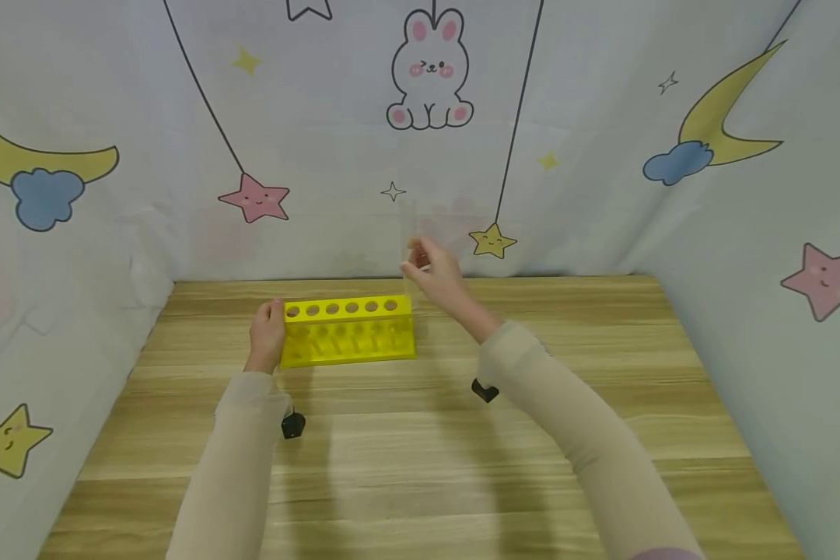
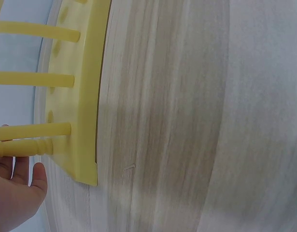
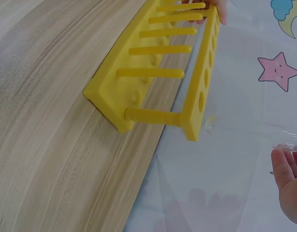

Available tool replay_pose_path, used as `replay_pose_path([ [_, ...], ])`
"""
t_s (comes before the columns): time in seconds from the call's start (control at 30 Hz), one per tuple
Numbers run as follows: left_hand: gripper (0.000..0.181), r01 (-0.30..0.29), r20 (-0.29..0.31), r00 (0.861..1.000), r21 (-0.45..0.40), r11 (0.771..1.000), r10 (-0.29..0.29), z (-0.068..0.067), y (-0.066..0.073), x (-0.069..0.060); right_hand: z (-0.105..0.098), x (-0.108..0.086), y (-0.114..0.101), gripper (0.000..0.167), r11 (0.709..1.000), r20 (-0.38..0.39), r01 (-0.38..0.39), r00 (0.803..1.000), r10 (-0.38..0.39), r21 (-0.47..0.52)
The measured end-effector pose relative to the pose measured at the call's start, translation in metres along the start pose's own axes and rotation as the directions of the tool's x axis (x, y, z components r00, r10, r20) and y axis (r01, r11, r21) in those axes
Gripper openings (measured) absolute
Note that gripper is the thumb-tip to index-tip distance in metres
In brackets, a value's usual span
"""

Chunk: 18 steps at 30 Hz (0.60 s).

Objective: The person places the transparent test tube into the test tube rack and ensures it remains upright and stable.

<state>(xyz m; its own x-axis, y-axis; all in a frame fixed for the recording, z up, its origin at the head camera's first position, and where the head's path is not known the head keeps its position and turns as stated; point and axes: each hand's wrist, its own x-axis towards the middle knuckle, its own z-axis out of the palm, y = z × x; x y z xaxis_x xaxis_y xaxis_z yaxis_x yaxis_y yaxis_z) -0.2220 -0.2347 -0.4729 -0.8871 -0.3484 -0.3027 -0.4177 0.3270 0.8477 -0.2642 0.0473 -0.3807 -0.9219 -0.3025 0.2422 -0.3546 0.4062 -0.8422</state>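
Observation:
A yellow test tube rack stands on the table, with a row of round holes on top and several pegs below. My left hand grips its left end; in the left wrist view, the fingers curl round the end post. Above the rack's right end, my right hand pinches a clear test tube, held roughly upright. The right wrist view shows the tube's rounded bottom near the top plate's end hole, apart from it. No tube is visible in the rack's holes.
The wood-grain table reaches back to a white cloth wall printed with stars, moons and a rabbit. Similar cloth hangs at both sides. A small black device sits at the left wrist, another black device at the right.

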Motion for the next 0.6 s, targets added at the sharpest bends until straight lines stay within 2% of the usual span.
replay_pose_path([
  [0.6,0.062,-0.008,-0.005,1.000,0.004,1.000,0.008,-0.001,0.001,-0.001,0.015,0.002,-0.008,0.025,0.998,-0.007,0.034,0.999,-0.034,-0.045],
])
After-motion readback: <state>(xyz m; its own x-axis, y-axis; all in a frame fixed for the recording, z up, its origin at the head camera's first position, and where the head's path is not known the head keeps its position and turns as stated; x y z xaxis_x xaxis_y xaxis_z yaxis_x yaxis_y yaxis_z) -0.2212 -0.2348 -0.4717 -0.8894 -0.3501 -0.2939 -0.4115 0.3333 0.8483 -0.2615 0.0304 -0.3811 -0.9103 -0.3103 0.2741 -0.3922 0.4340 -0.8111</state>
